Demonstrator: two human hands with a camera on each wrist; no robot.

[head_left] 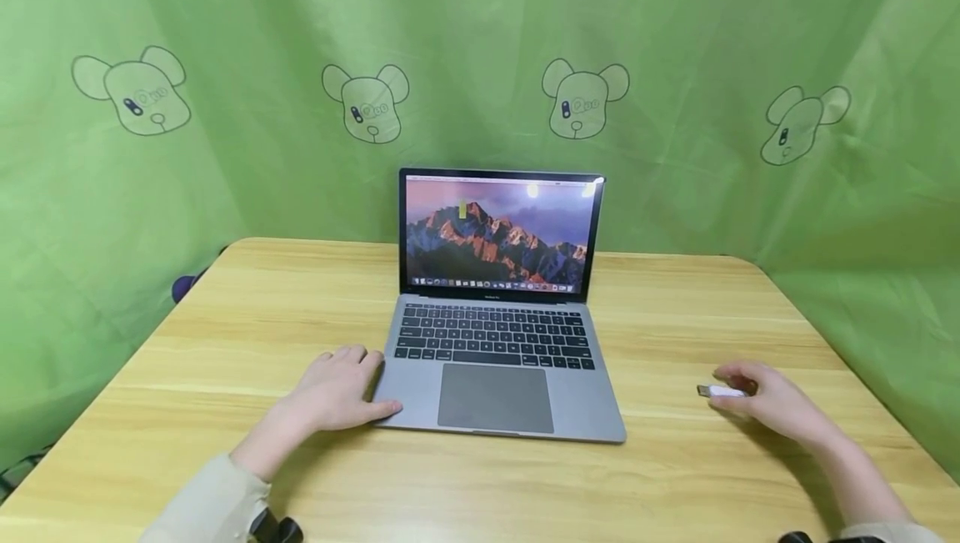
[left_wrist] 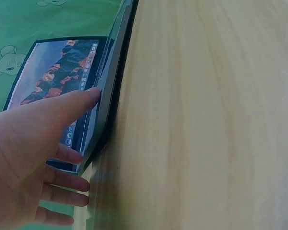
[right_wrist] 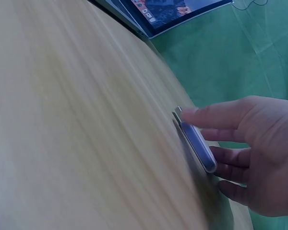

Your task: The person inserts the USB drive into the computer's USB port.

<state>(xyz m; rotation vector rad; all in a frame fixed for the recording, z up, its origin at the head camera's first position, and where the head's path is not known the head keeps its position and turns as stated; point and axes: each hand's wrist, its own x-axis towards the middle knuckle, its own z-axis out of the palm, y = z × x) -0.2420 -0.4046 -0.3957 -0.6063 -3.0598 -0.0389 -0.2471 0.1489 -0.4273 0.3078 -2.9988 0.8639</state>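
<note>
Right grip point(head_left: 776, 401) curves its fingers around the USB stick point(head_left: 726, 391), right of the laptop point(head_left: 498, 334); left grip point(head_left: 337, 389), fingers apart, rests at the laptop's edge. Better hold the stick behind its metal plug point(head_left: 703, 391).

Curtain: green fabric point(head_left: 480, 9) fills your head view beyond the worktop point(head_left: 480, 485), wrapping round on your left and right.
Fabric finish: slight sheen, soft folds and creases; deeper green in both your wrist views.
Prints: four outlined round-eared animal heads point(head_left: 585, 113) in a row, each with a small dark pill-shaped mark on the face.
Worktop surface: light yellow wood grain, far corners rounded; paler in your wrist views.
Light: bright and fairly even; pale glare on the worktop's near part; source out of your view.
Left edge: dark purple object point(head_left: 182, 288) just past the worktop, too small to identify.
Lower left corner: dark item point(head_left: 22, 470) by the curtain, unclear.
</note>
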